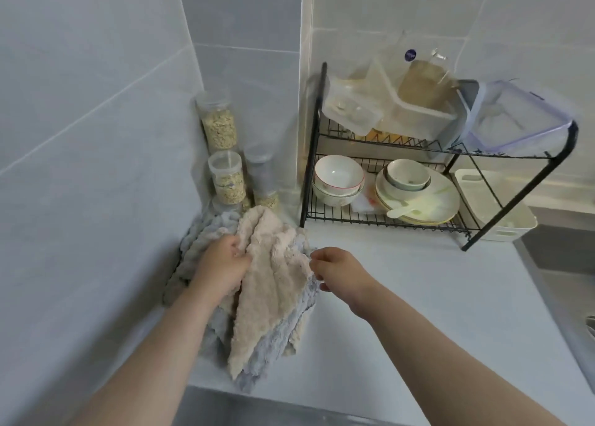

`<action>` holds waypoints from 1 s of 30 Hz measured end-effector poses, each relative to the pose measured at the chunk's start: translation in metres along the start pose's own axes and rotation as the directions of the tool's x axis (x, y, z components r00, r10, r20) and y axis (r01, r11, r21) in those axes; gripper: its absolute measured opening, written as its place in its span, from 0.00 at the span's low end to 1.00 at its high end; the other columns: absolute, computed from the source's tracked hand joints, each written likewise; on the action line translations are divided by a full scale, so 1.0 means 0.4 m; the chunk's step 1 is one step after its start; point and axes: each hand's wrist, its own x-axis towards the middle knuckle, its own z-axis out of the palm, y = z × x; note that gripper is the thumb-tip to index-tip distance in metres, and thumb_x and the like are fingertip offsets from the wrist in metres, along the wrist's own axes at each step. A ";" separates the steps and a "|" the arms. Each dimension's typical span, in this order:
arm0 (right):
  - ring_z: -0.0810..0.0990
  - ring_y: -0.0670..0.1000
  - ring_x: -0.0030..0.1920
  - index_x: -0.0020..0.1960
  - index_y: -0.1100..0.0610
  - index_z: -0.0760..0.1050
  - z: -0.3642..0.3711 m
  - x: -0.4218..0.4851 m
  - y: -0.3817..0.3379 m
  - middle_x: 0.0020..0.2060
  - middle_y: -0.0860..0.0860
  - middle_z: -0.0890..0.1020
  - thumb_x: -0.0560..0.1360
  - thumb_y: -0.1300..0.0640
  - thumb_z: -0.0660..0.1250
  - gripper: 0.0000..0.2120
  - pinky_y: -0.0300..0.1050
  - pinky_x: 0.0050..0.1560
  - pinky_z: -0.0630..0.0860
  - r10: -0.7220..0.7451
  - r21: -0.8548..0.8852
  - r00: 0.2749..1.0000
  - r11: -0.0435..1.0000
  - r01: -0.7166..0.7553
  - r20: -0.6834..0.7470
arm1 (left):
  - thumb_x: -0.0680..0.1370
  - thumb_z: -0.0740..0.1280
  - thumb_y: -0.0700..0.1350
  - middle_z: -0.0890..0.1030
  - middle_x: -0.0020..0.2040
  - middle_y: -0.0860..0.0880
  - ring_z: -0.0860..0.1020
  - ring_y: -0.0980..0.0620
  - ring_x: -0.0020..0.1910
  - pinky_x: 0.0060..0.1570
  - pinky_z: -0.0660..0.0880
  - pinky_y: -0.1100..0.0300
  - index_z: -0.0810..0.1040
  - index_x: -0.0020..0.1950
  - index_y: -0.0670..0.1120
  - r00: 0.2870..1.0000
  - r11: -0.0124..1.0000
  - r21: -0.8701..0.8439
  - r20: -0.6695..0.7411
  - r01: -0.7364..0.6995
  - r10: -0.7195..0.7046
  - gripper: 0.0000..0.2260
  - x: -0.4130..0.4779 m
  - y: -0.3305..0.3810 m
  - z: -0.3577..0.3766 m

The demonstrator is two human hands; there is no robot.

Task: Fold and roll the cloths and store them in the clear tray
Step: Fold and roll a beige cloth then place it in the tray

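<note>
Head view: left hand (222, 259) grasps the beige cloth (270, 280) at mid-left. Right hand (338, 269) pinches the cloth's right edge, with bare table (434, 296) at lower right.

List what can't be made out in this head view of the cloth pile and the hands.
- How many cloths: beige cloth covers the grey cloths bunched beneath.
- Left hand grip: fingertips buried in the beige cloth.
- Right hand: whether it pinches the cloth edge is unclear, since its fingers curl away from view.
- Which container on the black rack is the clear tray: they overlap and are blurred.
</note>
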 end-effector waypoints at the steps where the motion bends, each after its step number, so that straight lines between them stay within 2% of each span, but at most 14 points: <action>1: 0.73 0.52 0.40 0.58 0.60 0.76 0.009 0.027 -0.002 0.43 0.52 0.78 0.77 0.58 0.63 0.12 0.47 0.43 0.73 -0.017 0.002 1.000 1.000 0.017 0.001 | 0.74 0.69 0.45 0.72 0.50 0.49 0.72 0.53 0.48 0.51 0.72 0.55 0.76 0.60 0.45 0.999 0.999 0.039 -0.028 -0.027 0.028 0.15 0.008 -0.016 0.014; 3: 0.76 0.51 0.41 0.59 0.55 0.75 0.023 0.076 -0.009 0.46 0.51 0.79 0.77 0.57 0.64 0.12 0.48 0.44 0.75 -0.067 0.011 0.998 0.998 0.067 -0.012 | 0.73 0.72 0.45 0.77 0.53 0.51 0.76 0.50 0.53 0.47 0.72 0.62 0.75 0.59 0.46 0.989 0.994 0.075 -0.118 -0.077 0.085 0.16 0.020 -0.046 0.037; 7: 0.78 0.51 0.45 0.61 0.55 0.75 0.035 0.141 -0.014 0.49 0.51 0.79 0.77 0.58 0.64 0.12 0.49 0.49 0.78 -0.220 -0.012 0.975 0.975 0.220 -0.038 | 0.73 0.71 0.41 0.83 0.43 0.53 0.80 0.53 0.41 0.33 0.69 0.65 0.80 0.48 0.48 0.991 0.996 -0.040 -0.107 -0.082 0.077 0.06 0.032 -0.073 0.019; 10: 0.79 0.52 0.46 0.63 0.54 0.75 0.026 0.142 0.000 0.50 0.48 0.80 0.78 0.57 0.63 0.14 0.53 0.52 0.79 -0.356 -0.112 0.933 0.931 0.348 -0.056 | 0.73 0.70 0.39 0.85 0.44 0.48 0.80 0.54 0.42 0.42 0.72 0.61 0.84 0.45 0.50 0.966 0.971 -0.113 -0.172 -0.211 0.190 0.07 0.018 -0.059 -0.022; 12: 0.79 0.49 0.43 0.64 0.54 0.74 0.015 0.132 0.017 0.50 0.45 0.80 0.79 0.57 0.61 0.14 0.50 0.50 0.80 -0.465 -0.202 0.882 0.874 0.442 -0.079 | 0.73 0.71 0.38 0.84 0.49 0.54 0.79 0.55 0.50 0.54 0.73 0.58 0.84 0.46 0.58 0.935 0.937 -0.134 -0.205 -0.321 0.291 0.13 0.010 -0.037 -0.048; 15: 0.78 0.45 0.43 0.65 0.52 0.73 0.007 0.100 0.049 0.52 0.45 0.79 0.79 0.58 0.60 0.15 0.38 0.44 0.77 -0.603 -0.311 0.790 0.775 0.549 -0.108 | 0.71 0.69 0.35 0.84 0.38 0.59 0.81 0.54 0.45 0.53 0.74 0.59 0.85 0.35 0.61 0.892 0.855 -0.251 -0.136 -0.453 0.432 0.19 -0.017 0.004 -0.053; 18: 0.80 0.46 0.49 0.76 0.48 0.59 0.008 0.039 0.073 0.50 0.38 0.75 0.77 0.59 0.65 0.30 0.35 0.43 0.78 -0.708 -0.311 0.697 0.691 0.653 -0.109 | 0.72 0.63 0.29 0.81 0.29 0.56 0.77 0.58 0.31 0.33 0.73 0.68 0.83 0.29 0.54 0.829 0.792 -0.274 -0.041 -0.546 0.558 0.23 -0.067 0.031 -0.041; 21: 0.80 0.41 0.37 0.78 0.43 0.44 0.013 -0.035 0.087 0.53 0.41 0.75 0.75 0.60 0.69 0.43 0.33 0.34 0.75 -0.781 -0.339 0.620 0.604 0.721 -0.073 | 0.63 0.60 0.35 0.77 0.32 0.46 0.72 0.47 0.31 0.27 0.68 0.63 0.79 0.26 0.48 0.757 0.726 -0.369 0.084 -0.580 0.648 0.12 -0.145 0.055 -0.036; 23: 0.78 0.36 0.33 0.79 0.44 0.46 0.018 -0.079 0.096 0.52 0.35 0.72 0.75 0.63 0.68 0.43 0.30 0.33 0.74 -0.790 -0.290 0.611 0.598 0.747 -0.056 | 0.62 0.57 0.34 0.76 0.37 0.40 0.71 0.44 0.32 0.28 0.67 0.60 0.75 0.25 0.46 0.714 0.695 -0.426 0.146 -0.580 0.685 0.12 -0.203 0.072 -0.040; 24: 0.79 0.37 0.37 0.78 0.45 0.51 0.021 -0.106 0.099 0.54 0.36 0.74 0.75 0.63 0.68 0.40 0.33 0.38 0.77 -0.786 -0.259 0.617 0.606 0.752 -0.045 | 0.64 0.55 0.32 0.78 0.36 0.41 0.73 0.45 0.31 0.27 0.69 0.62 0.73 0.23 0.46 0.698 0.681 -0.449 0.160 -0.578 0.698 0.14 -0.234 0.082 -0.046; 25: 0.81 0.40 0.42 0.76 0.47 0.60 0.021 -0.131 0.100 0.55 0.41 0.77 0.73 0.63 0.69 0.35 0.38 0.45 0.80 -0.777 -0.255 0.628 0.615 0.746 -0.034 | 0.65 0.53 0.30 0.78 0.32 0.43 0.75 0.48 0.29 0.26 0.69 0.64 0.72 0.22 0.46 0.684 0.666 -0.474 0.167 -0.576 0.710 0.17 -0.265 0.091 -0.056; 27: 0.79 0.42 0.40 0.56 0.53 0.80 0.014 -0.193 0.111 0.42 0.46 0.81 0.72 0.64 0.70 0.15 0.41 0.43 0.78 -0.763 -0.306 0.646 0.621 0.722 -0.025 | 0.65 0.53 0.30 0.73 0.26 0.46 0.72 0.52 0.25 0.24 0.68 0.67 0.71 0.21 0.45 0.683 0.651 -0.505 0.154 -0.567 0.714 0.17 -0.320 0.104 -0.078; 28: 0.76 0.42 0.36 0.45 0.53 0.81 0.004 -0.223 0.121 0.36 0.46 0.79 0.72 0.64 0.70 0.07 0.39 0.39 0.74 -0.749 -0.329 0.662 0.632 0.702 -0.028 | 0.64 0.54 0.32 0.71 0.26 0.45 0.71 0.51 0.25 0.23 0.67 0.66 0.72 0.22 0.45 0.691 0.653 -0.497 0.137 -0.572 0.710 0.15 -0.339 0.111 -0.088; 30: 0.72 0.45 0.33 0.36 0.54 0.77 -0.023 -0.277 0.150 0.32 0.49 0.75 0.71 0.61 0.72 0.07 0.38 0.35 0.69 -0.718 -0.402 0.693 0.653 0.642 -0.060 | 0.63 0.56 0.32 0.72 0.29 0.44 0.70 0.50 0.26 0.23 0.66 0.65 0.73 0.22 0.46 0.711 0.691 -0.394 0.121 -0.606 0.693 0.14 -0.361 0.129 -0.109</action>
